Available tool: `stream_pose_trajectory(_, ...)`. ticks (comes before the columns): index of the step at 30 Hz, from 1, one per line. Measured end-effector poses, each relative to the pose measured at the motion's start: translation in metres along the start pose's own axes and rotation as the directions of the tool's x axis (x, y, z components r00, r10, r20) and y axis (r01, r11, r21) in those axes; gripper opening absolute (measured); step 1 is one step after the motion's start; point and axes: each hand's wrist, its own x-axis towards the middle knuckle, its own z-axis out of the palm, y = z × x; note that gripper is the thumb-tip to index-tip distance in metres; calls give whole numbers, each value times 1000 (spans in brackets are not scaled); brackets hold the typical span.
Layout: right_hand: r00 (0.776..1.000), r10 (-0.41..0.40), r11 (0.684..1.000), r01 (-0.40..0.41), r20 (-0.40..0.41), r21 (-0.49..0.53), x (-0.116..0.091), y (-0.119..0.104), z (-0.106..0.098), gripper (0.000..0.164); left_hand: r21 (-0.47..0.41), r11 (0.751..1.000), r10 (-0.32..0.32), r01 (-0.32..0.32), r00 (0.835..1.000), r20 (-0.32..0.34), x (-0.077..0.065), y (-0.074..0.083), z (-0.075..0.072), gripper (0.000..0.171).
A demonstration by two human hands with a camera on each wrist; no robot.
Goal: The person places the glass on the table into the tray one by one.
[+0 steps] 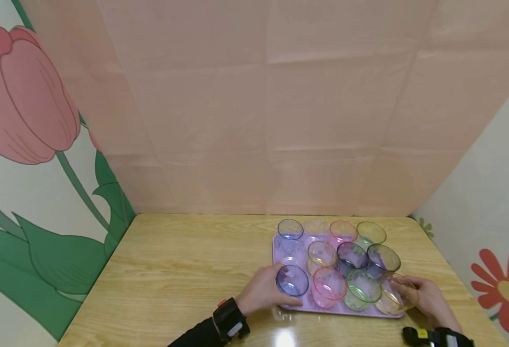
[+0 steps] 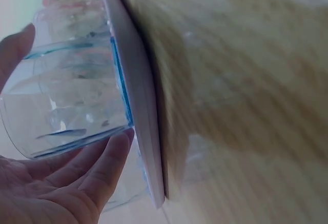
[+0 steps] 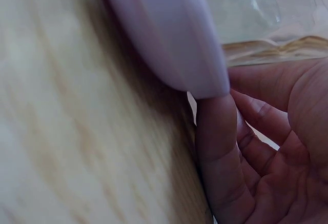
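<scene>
A lilac tray (image 1: 336,312) lies on the wooden table, carrying several see-through coloured glasses in rows. My left hand (image 1: 262,292) grips a blue glass (image 1: 292,284) at the tray's front left corner; in the left wrist view its fingers (image 2: 105,167) lie along the glass, one fingertip at the tray rim. On the opposite side my right hand (image 1: 430,298) holds an amber glass (image 1: 389,304) at the front right corner. One right finger (image 3: 218,142) touches the tray's edge in the right wrist view. Part of the right hand's grip is hidden.
Between the held glasses stand a pink glass (image 1: 329,289) and a green glass (image 1: 363,292). Other glasses, including a dark one (image 1: 352,260) and a tall blue stack (image 1: 290,243), fill the rows behind. A peach cloth (image 1: 263,120) hangs behind the table.
</scene>
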Motion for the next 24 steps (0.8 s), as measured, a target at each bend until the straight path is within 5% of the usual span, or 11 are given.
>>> stream_pose_trajectory(24,1000,9,999,-9,-3,-35,4,1,-1,71,92,993,-69,71,997,-25,-1,6,13,77)
